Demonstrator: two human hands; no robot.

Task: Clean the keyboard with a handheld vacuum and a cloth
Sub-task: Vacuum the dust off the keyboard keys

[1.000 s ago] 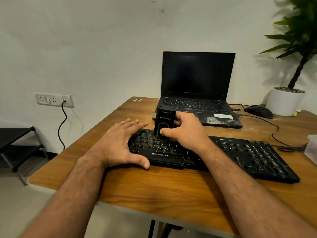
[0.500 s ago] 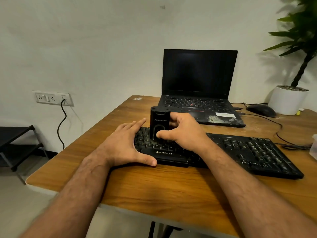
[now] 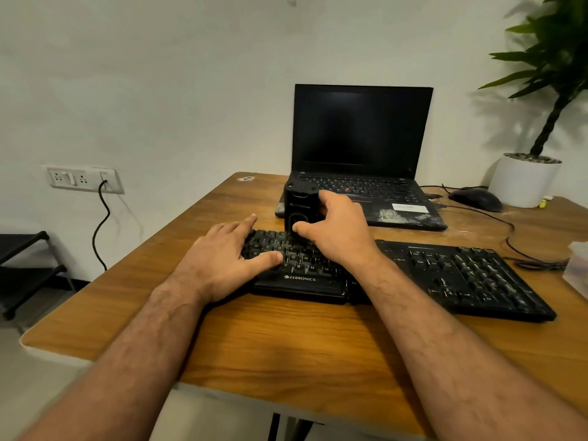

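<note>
On wooden desk — black dusty keyboard point(image 3: 413, 275), upright black vacuum point(image 3: 299, 208) atop.

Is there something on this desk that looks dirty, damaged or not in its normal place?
Yes. The laptop has a whitish, dusty smear on its palm rest at the front right corner, like scattered debris or wear. The keyboard lies at a slant to the table edge. The right hand holds the handheld vacuum upright on the keys, as expected.
</note>
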